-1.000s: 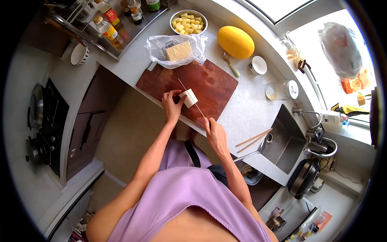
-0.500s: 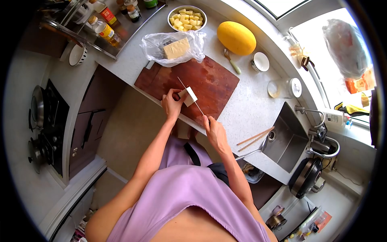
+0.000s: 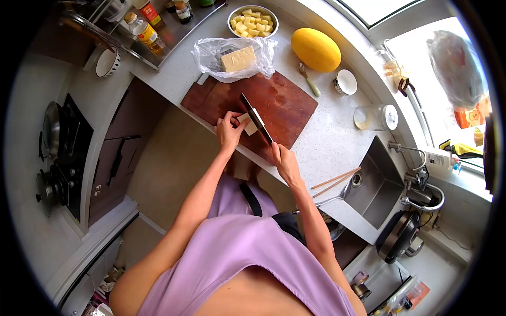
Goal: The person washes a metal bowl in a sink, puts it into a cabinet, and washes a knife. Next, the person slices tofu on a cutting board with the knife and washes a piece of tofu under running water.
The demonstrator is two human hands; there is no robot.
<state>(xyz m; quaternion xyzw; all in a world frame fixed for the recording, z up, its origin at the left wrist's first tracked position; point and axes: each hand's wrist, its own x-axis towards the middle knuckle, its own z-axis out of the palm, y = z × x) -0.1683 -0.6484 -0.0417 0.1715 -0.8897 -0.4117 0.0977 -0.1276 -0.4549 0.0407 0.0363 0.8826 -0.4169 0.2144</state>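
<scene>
A: Two hands are on the cutting board [image 3: 284, 108], near the middle of the frame. What is each one doing?

B: Her left hand [image 3: 229, 131] has its fingers curled shut on the pale block [image 3: 245, 125], pinching it from the left edge. Her right hand [image 3: 285, 163] is closed round the handle of the knife [image 3: 256, 118], whose dark blade lies tilted over the block's right side.

A: So where exactly does the block sit against those fingers?

B: Touching them. It rests on the board's near edge, just right of the left fingertips, with the blade laid against its far side. The block is between hand and knife.

A: How would you do this cut well?

B: I'd judge that the left fingertips should stay tucked back from the blade's path, knuckles forward as a guide. Keep the block flat on the board so it cannot roll, and bring the blade down evenly rather than at a slant, since soft stuff crumbles under a skewed push.

A: Anything else close by?

B: A bigger pale slab [image 3: 237, 58] lies in a clear plastic bag [image 3: 205, 52] at the board's upper edge. Above that, at the top of the frame, is a bowl [image 3: 230, 16] of yellow cubes, and a yellow melon [image 3: 315, 49] lies to its right on the bench [image 3: 327, 142]. Chopsticks [image 3: 335, 181] lie right of centre, beside the sink [image 3: 377, 184].
</scene>
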